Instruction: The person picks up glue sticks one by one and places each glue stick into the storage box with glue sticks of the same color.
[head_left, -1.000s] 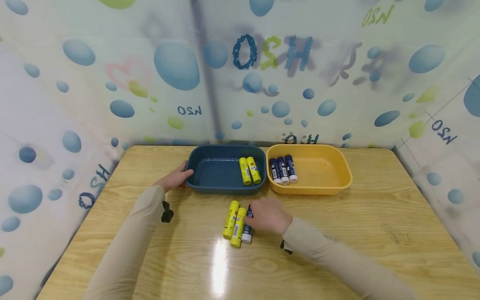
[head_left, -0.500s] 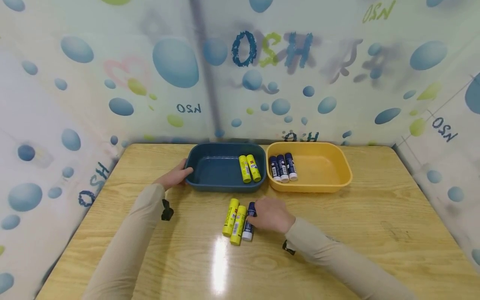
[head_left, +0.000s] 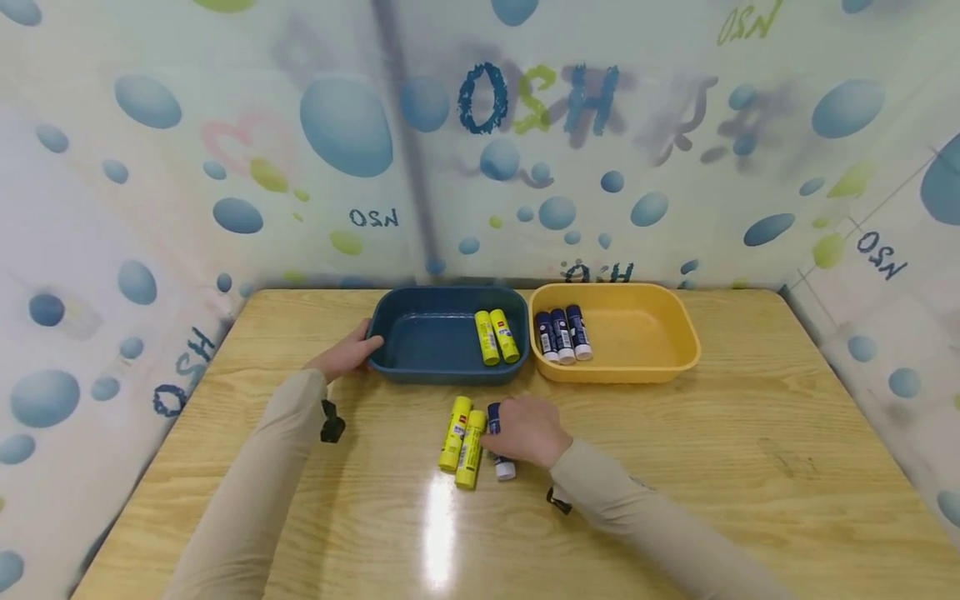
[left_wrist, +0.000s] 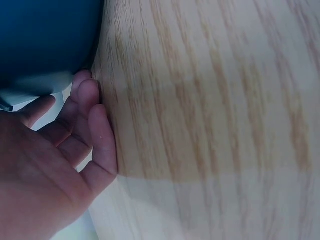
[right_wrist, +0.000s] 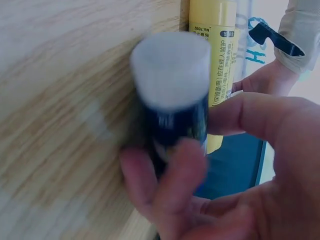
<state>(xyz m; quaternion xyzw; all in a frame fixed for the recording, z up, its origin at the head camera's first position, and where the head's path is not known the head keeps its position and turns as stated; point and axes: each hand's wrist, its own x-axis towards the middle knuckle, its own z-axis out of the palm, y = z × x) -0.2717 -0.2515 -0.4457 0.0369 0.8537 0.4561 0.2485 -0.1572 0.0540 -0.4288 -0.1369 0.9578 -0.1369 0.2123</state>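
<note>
My right hand (head_left: 528, 429) pinches a navy glue stick (head_left: 504, 469) with a white end, thumb on one side and fingers on the other. In the right wrist view the white end of this glue stick (right_wrist: 172, 72) faces the camera, slightly blurred. Just left of it on the table lie two yellow glue sticks (head_left: 454, 435), side by side. My left hand (head_left: 347, 350) holds the left end of a dark blue bin (head_left: 450, 377), thumb at the rim. Seen from the left wrist, its curled fingers (left_wrist: 102, 140) are against the bin's outside, low by the tabletop.
Two yellow glue sticks (head_left: 497, 337) lie at the right end of the blue bin. A yellow-orange bin (head_left: 615, 375) stands beside it, with three navy glue sticks (head_left: 562, 335) at its left end. A patterned curtain (head_left: 480, 183) rises behind the wooden table (head_left: 712, 467).
The navy glue stick has turned in my right hand, its white end swinging right and away from the yellow sticks. My left hand stays on the blue bin.
</note>
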